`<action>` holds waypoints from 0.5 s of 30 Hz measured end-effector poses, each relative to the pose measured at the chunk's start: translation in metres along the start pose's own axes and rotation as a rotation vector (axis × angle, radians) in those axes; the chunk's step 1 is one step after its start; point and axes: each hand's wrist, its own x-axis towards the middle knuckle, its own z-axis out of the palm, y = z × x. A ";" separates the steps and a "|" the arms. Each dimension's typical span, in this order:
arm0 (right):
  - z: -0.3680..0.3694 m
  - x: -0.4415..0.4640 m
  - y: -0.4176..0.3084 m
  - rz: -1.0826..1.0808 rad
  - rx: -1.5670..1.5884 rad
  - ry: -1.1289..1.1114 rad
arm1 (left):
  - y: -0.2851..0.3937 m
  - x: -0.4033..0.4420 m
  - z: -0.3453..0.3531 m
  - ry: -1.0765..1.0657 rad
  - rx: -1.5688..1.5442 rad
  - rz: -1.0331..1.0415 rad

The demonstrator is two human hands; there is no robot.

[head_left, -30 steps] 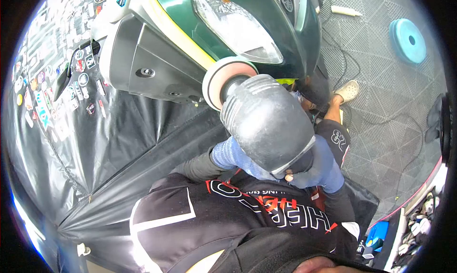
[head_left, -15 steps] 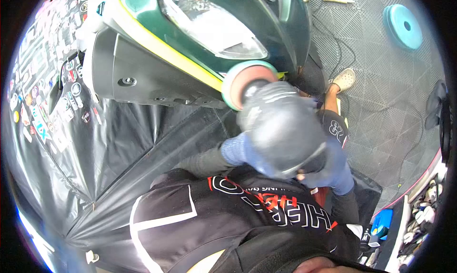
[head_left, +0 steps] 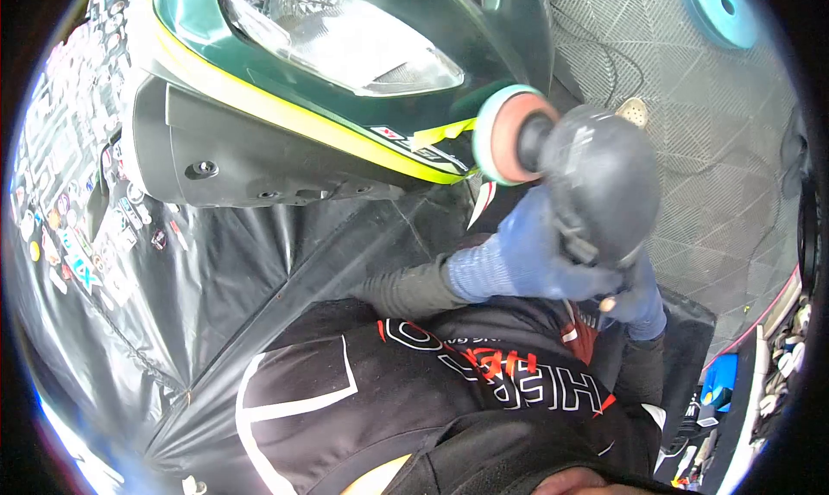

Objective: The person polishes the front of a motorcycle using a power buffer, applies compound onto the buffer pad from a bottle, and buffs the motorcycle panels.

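A black polisher (head_left: 604, 180) with a round pale-green and orange pad (head_left: 509, 135) is held in both gloved hands. My left hand (head_left: 518, 253), in a blue glove, is closed around its underside. To the right, my right hand (head_left: 637, 301) grips the handle end, partly hidden, with a bare fingertip showing. The pad is beside the pointed end of a dark green fairing (head_left: 389, 115) with a yellow stripe; whether they touch I cannot tell. Above the stripe is a clear headlight (head_left: 345, 41).
A grey panel (head_left: 250, 149) lies below the stripe. Black sheeting (head_left: 268, 262) spreads at left, with stickers farther out. On the grey floor mat (head_left: 691, 184) are cables, a turquoise disc (head_left: 721, 9) and another person's beige clog (head_left: 632, 113). A blue item (head_left: 720, 378) is at lower right.
The polisher and both hands have moved right, carrying the pad from below the headlight to the fairing's pointed end. The fairing has shifted up and left in view.
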 end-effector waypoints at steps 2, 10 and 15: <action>-0.017 -0.010 0.041 -0.194 -0.059 0.217 | 0.000 0.012 0.006 0.010 -0.044 -0.067; -0.017 -0.018 0.194 -0.392 -0.148 0.316 | -0.031 -0.017 0.009 -0.153 0.056 -0.046; 0.011 0.023 0.251 -0.570 0.010 0.523 | -0.052 -0.038 -0.002 -0.368 0.169 -0.118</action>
